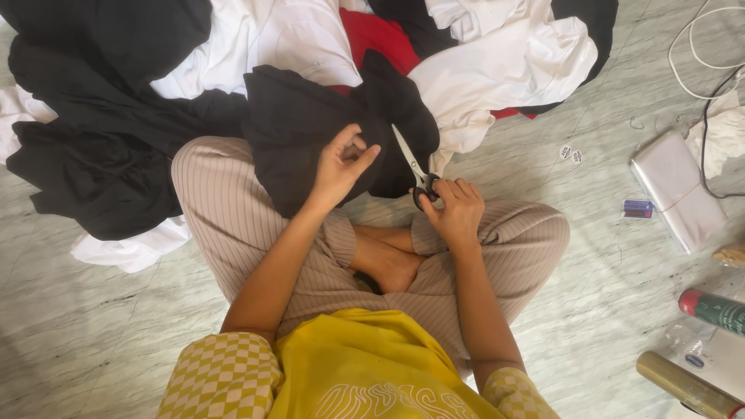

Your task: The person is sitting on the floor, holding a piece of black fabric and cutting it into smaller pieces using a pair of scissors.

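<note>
I sit cross-legged on a pale marble floor. My left hand (341,167) pinches a fold of a black garment (303,124) that lies over my left knee. My right hand (454,209) grips a pair of small scissors (415,167) by their black handles. The silver blades point up and away, toward the black garment, close to my left fingers. Whether the blades touch the cloth cannot be told.
A heap of black, white and red clothes (256,46) lies ahead. To the right rest a clear plastic packet (677,190), a small blue item (638,208), two round tags (571,154), white and black cables (702,70), and rolls (710,309) near the edge.
</note>
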